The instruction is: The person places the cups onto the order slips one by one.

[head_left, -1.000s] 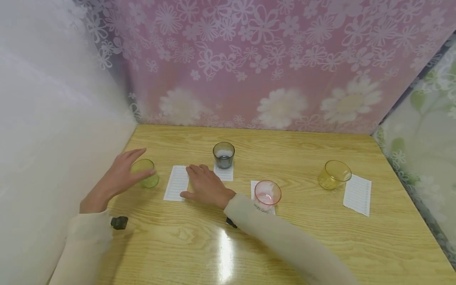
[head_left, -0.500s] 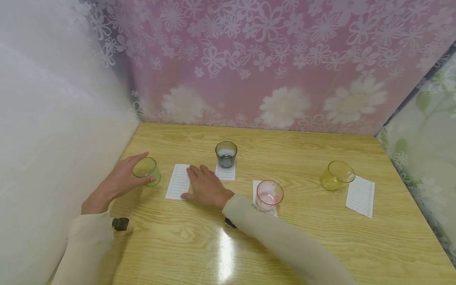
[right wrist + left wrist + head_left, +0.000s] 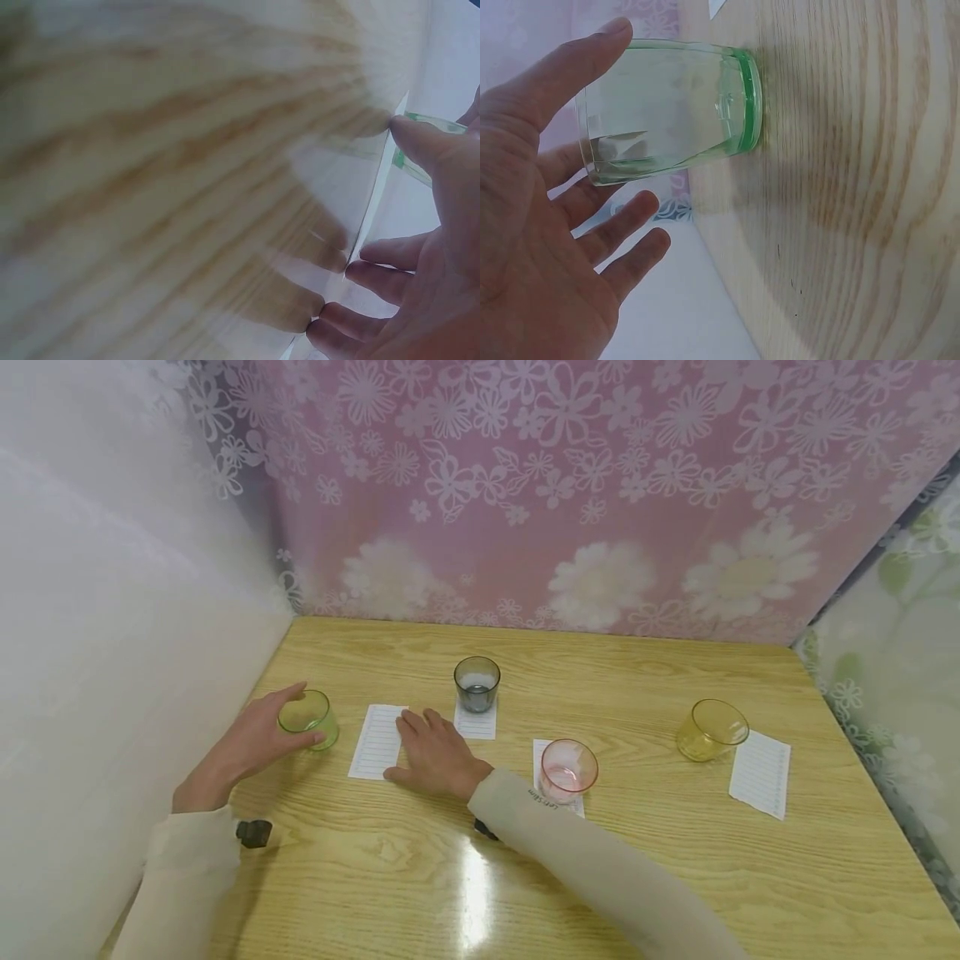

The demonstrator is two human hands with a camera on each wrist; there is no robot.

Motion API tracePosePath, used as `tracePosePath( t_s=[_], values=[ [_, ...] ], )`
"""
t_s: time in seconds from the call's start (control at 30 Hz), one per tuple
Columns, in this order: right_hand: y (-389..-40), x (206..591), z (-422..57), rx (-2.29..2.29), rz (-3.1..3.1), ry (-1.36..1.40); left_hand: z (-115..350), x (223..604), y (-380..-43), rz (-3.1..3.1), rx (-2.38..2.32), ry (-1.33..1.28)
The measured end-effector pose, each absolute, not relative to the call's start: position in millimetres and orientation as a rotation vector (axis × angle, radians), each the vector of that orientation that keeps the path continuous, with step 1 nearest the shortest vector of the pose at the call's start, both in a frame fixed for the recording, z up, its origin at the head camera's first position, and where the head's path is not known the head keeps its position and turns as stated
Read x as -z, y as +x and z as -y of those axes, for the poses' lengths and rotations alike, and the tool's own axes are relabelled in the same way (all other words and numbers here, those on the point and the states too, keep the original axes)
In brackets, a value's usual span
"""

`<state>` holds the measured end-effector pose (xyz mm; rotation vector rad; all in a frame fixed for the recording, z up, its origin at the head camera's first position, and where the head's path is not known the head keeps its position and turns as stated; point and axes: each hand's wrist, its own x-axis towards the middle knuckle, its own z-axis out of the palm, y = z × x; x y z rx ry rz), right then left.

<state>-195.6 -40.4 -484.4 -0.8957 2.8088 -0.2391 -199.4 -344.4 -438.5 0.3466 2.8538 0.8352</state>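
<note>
Item: your left hand (image 3: 253,733), back up, reaching forward from the near left; thumb on the near side, fingers beyond, curved round the rim of the green glass. The last two fingers are free of it, lightly bent. How firm your hold is, you cannot tell from here.

Item: green glass (image 3: 311,717), upright at the left of the wooden table (image 3: 360,877), mouth up, long axis vertical.

Item: ruled slip (image 3: 375,743), flat, long axis running away from you, far end leaning right; any writing too small to read.

Item: your right hand (image 3: 437,756), palm down, reaching in from the right, fingers spread and nearly straight, gripping nothing; fingertips at the slip's right edge.

Item: grey glass (image 3: 477,687), upright on the far part of a second slip (image 3: 474,727).

Item: your right sleeve (image 3: 592,852), cuff lettering apparently "Let'sSlim".

Item: pink glass (image 3: 568,770), upright on a third slip (image 3: 538,753).

Item: yellow glass (image 3: 708,733), upright, just left of a fourth slip (image 3: 761,774), also ruled.
</note>
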Motion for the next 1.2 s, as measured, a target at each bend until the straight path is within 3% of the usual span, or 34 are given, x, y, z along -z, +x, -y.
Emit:
tracePosePath(
  t_s=[0.67,1.2],
  values=[
    [-196.0,483.2,42.5,0.241,-2.812,-0.883,338.5,437.0,-201.7,-2.901,-0.845,0.339],
    [-196.6,484.1,46.2,0.232,-2.808,-0.843,308.2,431.9,-204.6,-2.823,-0.917,0.438]
  ],
)
